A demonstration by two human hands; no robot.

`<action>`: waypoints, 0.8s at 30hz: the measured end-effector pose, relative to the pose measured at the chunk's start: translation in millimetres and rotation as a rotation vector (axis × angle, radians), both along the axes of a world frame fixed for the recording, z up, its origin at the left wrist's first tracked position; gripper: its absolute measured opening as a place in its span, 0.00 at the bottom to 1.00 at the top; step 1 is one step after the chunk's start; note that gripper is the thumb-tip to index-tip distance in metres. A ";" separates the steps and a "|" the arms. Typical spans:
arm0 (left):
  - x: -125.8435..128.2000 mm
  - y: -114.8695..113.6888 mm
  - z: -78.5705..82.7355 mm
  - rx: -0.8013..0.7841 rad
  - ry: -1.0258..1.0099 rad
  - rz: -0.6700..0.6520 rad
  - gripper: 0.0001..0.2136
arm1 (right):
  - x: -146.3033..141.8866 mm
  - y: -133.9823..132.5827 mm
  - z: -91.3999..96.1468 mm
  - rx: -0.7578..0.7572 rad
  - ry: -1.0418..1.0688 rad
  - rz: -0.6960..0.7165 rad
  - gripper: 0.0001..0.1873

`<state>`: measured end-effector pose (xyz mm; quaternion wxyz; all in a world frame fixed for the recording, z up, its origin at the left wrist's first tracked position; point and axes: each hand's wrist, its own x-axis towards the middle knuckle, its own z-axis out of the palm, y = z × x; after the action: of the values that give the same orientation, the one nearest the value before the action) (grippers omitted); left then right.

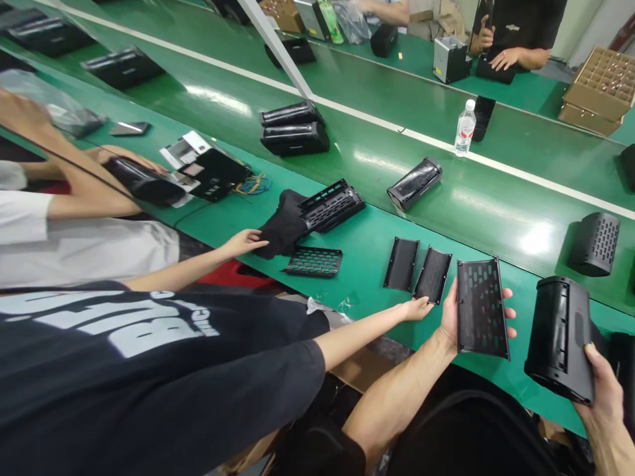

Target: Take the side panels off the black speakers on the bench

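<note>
My left hand (450, 316) is closed around a flat black perforated grille panel (482, 308), held upright just above the green bench (367, 244). My right hand (602, 383) grips the lower edge of a black speaker housing (558, 337) at the right, its open side turned towards me. Two curved black grille pieces (419, 270) lie on the bench just left of the panel. A co-worker's hand (415, 308) reaches to the nearer of these two pieces, close beside my left hand.
The co-worker in a black T-shirt (149, 370) fills the lower left; that person's other hand (245, 242) rests by a black cloth (282, 228) and slotted frames (330, 205). Speakers (414, 183), a water bottle (465, 129) and a carton (600, 89) lie beyond. Other people work opposite.
</note>
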<state>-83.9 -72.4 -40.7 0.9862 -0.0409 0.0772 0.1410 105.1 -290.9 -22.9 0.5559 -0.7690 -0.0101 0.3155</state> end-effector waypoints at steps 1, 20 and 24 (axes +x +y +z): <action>0.0 -0.1 -0.7 0.004 0.003 -0.004 0.42 | -1.7 2.5 -5.6 -0.073 -0.044 0.052 0.40; -14.3 0.4 -19.0 0.044 -0.070 -0.072 0.48 | -41.6 29.0 -98.3 -0.663 -0.877 0.474 0.48; -15.8 1.3 -15.1 0.036 -0.055 -0.115 0.49 | -35.6 26.3 -104.9 -0.626 -0.866 0.486 0.47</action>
<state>-99.7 -71.1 -55.8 0.9949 -0.0224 0.0499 0.0843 69.5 -264.6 -127.8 0.1592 -0.9311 -0.3186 0.0790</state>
